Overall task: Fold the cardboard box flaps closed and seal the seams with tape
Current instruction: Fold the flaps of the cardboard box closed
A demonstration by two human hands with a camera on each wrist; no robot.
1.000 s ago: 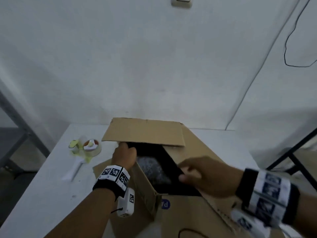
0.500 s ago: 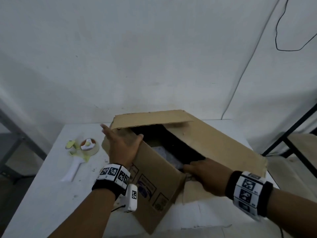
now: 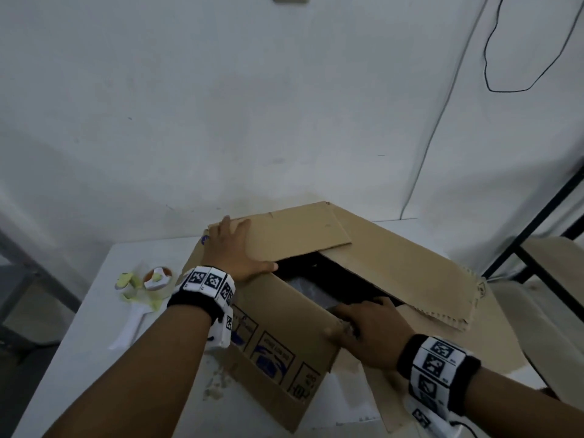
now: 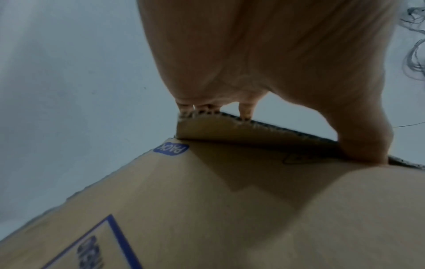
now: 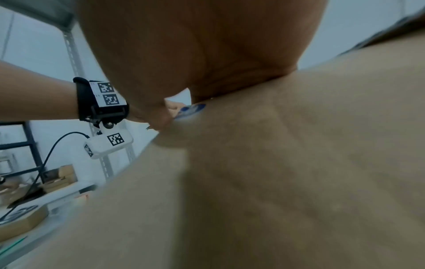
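Your left grip (image 3: 235,248) lies flat and spread, fingers straight, palm down on the far-left flap (image 3: 281,230) of the cardboard box (image 3: 275,330); in the left wrist view the fingertips (image 4: 247,109) reach over that flap's raw edge while the thumb presses beside it, so nothing is clasped there, only pushed. Off to the left of that grip, well apart on the worktop (image 3: 63,358), sits the tape dispenser (image 3: 148,289), nearer your left hand than your right. Just to the right of the left grip the box mouth gapes dark, with something pale inside that I cannot make out. Your right grip (image 3: 368,327) rests at the near corner of the opening; its fingers curl over the box edge, though I cannot tell whether they pinch it or merely hook it. Beyond and to the right of that grip the long flap (image 3: 410,270) slopes outward, its long axis running away from you toward the far left. To my eye that flap falls to your right hand, swung leftward over the gap.
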